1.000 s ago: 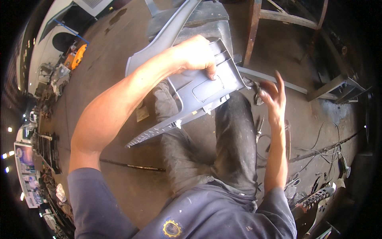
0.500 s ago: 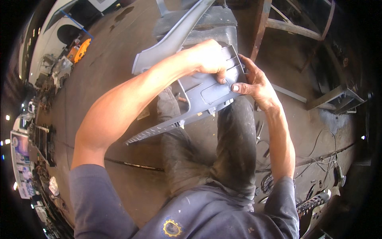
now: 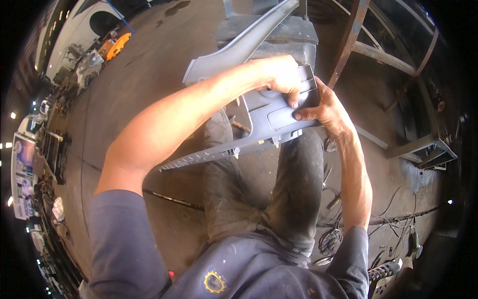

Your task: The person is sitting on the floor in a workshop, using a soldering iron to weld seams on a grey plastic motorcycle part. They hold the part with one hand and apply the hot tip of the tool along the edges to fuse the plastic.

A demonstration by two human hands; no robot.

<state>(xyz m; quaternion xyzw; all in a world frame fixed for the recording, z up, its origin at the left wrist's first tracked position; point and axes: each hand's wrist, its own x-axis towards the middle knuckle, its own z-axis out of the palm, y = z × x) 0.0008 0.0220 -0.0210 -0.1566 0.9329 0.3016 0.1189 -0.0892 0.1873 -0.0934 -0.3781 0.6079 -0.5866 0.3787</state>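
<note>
A: Main item, loc?
B: Grey panel [image 3: 279, 121], plastic, up in front of the person, approx. over R knee; can't tell if it touches. Ribs at upper R end, shallow outline on its face. Narrow toothed strip [image 3: 199, 156] runs from its lower edge down-L, across L leg.
A: Hands?
B: Right hand [image 3: 329, 110] closed on the panel's R end: thumb flat on face, fingers mostly hidden behind edge. Left hand [image 3: 285, 74] over the face, fingers curled in, one tip pressed down nr the R thumb. Can't tell if it grips anything; palm hidden.
A: Beyond that?
B: Long curved grey arm [image 3: 234, 52] rises up-R behind L forearm; forearm hides whether it joins the panel. Behind it, dark block [image 3: 294, 35] w/ flat worn top. Below, dark dusty trousers [image 3: 294, 189], knees apart.
A: Outer area?
B: R side: rusty metal frame [image 3: 350, 40], upright w/ crossbars. Lower R, on floor [image 3: 174, 219]: coiled cable [image 3: 330, 241], loose cables [image 3: 404, 226], perforated metal strip [image 3: 382, 271], partly behind R sleeve. Far upper L: orange part [image 3: 118, 46] amid clutter, nr white vehicle body [image 3: 85, 27] w/ dark round opening.
</note>
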